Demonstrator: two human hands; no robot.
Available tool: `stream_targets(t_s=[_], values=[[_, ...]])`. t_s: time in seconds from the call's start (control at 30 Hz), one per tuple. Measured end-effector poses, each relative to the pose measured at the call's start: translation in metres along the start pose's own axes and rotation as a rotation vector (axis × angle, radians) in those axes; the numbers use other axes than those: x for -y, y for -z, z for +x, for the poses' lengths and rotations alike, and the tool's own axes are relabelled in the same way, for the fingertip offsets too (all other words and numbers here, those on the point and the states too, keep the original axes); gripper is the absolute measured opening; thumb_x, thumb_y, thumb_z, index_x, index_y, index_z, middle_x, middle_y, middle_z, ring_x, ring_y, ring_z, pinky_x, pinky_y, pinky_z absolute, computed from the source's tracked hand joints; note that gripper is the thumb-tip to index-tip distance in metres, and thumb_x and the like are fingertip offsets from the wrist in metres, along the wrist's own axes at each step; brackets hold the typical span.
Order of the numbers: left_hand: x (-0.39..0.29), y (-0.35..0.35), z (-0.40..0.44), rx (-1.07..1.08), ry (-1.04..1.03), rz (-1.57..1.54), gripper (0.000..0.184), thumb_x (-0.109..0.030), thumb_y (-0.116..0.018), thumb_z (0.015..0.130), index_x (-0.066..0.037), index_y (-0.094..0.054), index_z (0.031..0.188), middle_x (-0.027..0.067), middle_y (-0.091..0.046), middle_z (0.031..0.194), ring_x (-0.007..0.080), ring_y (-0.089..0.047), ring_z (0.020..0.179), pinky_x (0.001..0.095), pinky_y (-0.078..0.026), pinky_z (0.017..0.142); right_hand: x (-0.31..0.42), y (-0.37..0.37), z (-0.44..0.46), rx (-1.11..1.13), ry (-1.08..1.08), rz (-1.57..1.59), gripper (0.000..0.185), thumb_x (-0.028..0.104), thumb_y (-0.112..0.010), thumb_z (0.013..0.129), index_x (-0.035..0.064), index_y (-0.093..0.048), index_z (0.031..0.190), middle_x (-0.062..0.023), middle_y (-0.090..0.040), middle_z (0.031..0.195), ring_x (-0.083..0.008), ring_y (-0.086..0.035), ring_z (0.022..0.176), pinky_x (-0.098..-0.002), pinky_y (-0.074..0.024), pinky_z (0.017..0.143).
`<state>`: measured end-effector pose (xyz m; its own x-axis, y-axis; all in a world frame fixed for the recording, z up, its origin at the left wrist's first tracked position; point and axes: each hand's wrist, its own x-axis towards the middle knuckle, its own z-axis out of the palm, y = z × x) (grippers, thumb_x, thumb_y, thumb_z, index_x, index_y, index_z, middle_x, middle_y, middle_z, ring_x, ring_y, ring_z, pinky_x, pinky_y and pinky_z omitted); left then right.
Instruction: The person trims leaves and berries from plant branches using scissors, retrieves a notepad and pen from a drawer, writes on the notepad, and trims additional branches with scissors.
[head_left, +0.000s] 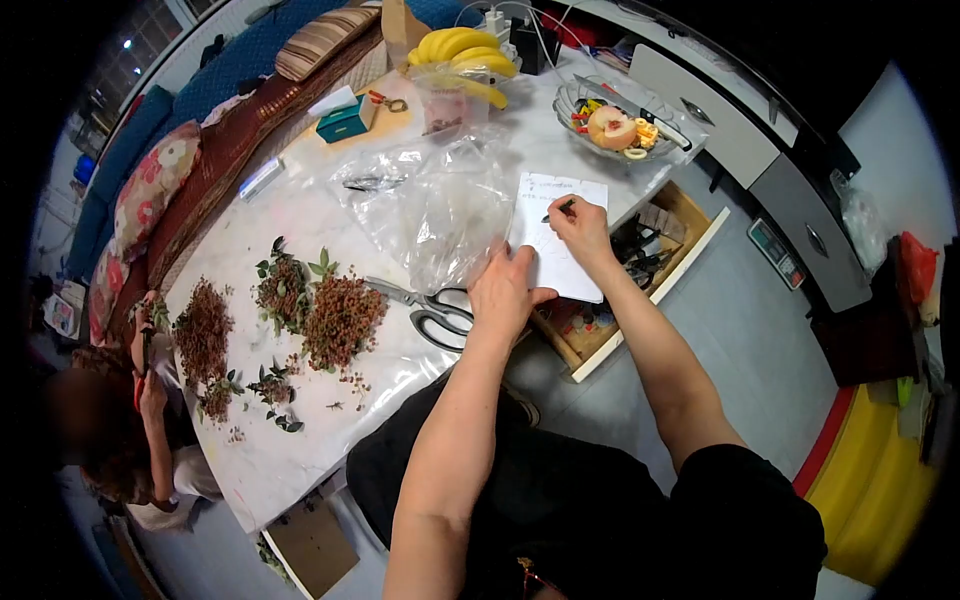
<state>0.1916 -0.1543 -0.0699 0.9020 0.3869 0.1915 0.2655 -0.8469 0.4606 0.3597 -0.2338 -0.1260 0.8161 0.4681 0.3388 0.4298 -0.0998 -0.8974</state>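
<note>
A white notepad [545,255] with some handwriting near its top lies at the table's edge. My right hand [582,232] is closed around a dark pen [560,211], its tip over the page. Spread at the pad's lower left side, my left hand [502,290] rests with thumb and fingers apart, next to a clear plastic bag [440,210]. Large scissors [440,318] with dark handles lie just left of my left wrist. Further left are bunches of small reddish berries [345,318] with green leaves.
Another person [150,410] at the left edge holds a red-handled tool and a sprig. Bananas [465,52], a green tissue box [346,120] and a glass bowl [570,105] with fruit and a knife stand at the back. An open drawer [690,258] juts out below my right forearm.
</note>
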Motion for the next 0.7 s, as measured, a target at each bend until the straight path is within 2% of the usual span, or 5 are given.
stream_targets(t_s=[0.17,0.37,0.43,0.57,0.7], values=[[-0.001,0.001,-0.001,-0.013,0.002,0.014,0.056,-0.032,-0.082,0.058,-0.014,-0.061,0.107,0.0150,-0.054,0.114,0.0350,-0.055,0.102,0.0441,-0.049,0.079,0.007,0.003,-0.002,0.014,-0.068,0.172,0.015,0.013,-0.061,0.084,-0.0025,-0.062,0.085,-0.0035,-0.060,0.061,-0.0077,-0.053,0.051,-0.0230,-0.0422,0.047],[-0.025,0.030,-0.048,0.042,-0.134,0.224,0.069,-0.035,-0.079,0.064,-0.010,-0.053,0.123,0.0176,-0.047,0.131,0.0403,-0.043,0.119,0.0474,-0.039,0.097,-0.001,0.007,0.004,-0.007,-0.156,0.143,0.022,0.023,-0.061,0.089,0.0036,-0.060,0.079,-0.0005,-0.057,0.063,-0.0067,-0.050,0.054,-0.0232,-0.0388,0.048],[-0.041,0.073,-0.085,0.165,-0.075,0.004,0.067,-0.031,-0.077,0.068,-0.005,-0.052,0.123,0.0160,-0.050,0.126,0.0357,-0.050,0.111,0.0443,-0.042,0.094,-0.007,0.009,0.010,0.067,-0.241,0.259,0.022,0.025,-0.062,0.089,0.0055,-0.059,0.079,0.0017,-0.055,0.066,-0.0059,-0.047,0.056,-0.0223,-0.0369,0.050],[-0.036,0.115,-0.142,-0.227,0.021,-0.325,0.056,-0.013,-0.069,0.075,-0.002,-0.045,0.125,0.0173,-0.046,0.126,0.0368,-0.052,0.108,0.0412,-0.046,0.088,0.101,0.001,-0.032,0.281,0.000,0.367,0.016,0.010,-0.060,0.088,-0.0018,-0.064,0.098,-0.0027,-0.060,0.078,-0.0085,-0.053,0.069,-0.0223,-0.0423,0.063],[-0.004,0.129,-0.195,-0.550,0.173,-0.338,0.053,-0.007,-0.061,0.081,-0.002,-0.039,0.129,0.0194,-0.046,0.125,0.0374,-0.052,0.106,0.0415,-0.046,0.086,0.223,-0.036,-0.123,0.809,0.297,0.376,0.009,-0.003,-0.057,0.079,-0.0047,-0.061,0.087,-0.0073,-0.061,0.081,-0.0149,-0.057,0.073,-0.0252,-0.0439,0.067]])
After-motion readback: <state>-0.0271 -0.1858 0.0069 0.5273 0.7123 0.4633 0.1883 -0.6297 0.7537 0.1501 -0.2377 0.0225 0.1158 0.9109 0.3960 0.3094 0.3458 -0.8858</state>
